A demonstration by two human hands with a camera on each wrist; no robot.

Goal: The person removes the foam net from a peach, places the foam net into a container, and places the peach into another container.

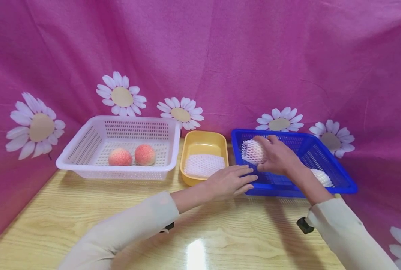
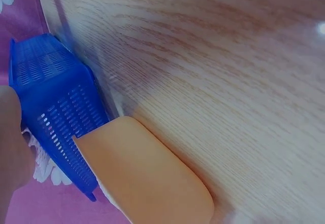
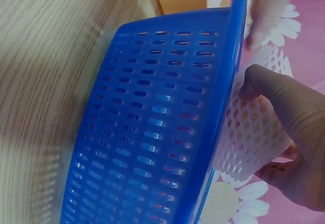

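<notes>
Blue basket [image 1: 281, 190], one: at its left end, a net-wrapped peach [image 1: 253, 152], gripped by your right hand [image 1: 278, 155]; toward the right, another foam net [image 1: 322, 177], contents unclear. Your left hand [image 1: 232, 180]: fingers extended, holding nothing. Yellow tub [image 1: 205, 139]: foam netting [image 1: 205, 165]. White basket [image 1: 119, 168]: two bare peaches [image 1: 145, 155]. Step, apparently: basketing wrapped fruit; your next move calls for lowering it gently, then letting go.

Plastic, foam, wood grain, cloth

Your white basket [image 1: 116, 168] and blue basket [image 1: 274, 190] are smooth, perforated plastic; the yellow tray [image 1: 205, 143], glossy plastic. The netting [image 1: 253, 151] looks like matt foam. Your wood-grain tabletop [image 1: 237, 232] shines; the backdrop [image 1: 186, 45] is matt cloth.
</notes>
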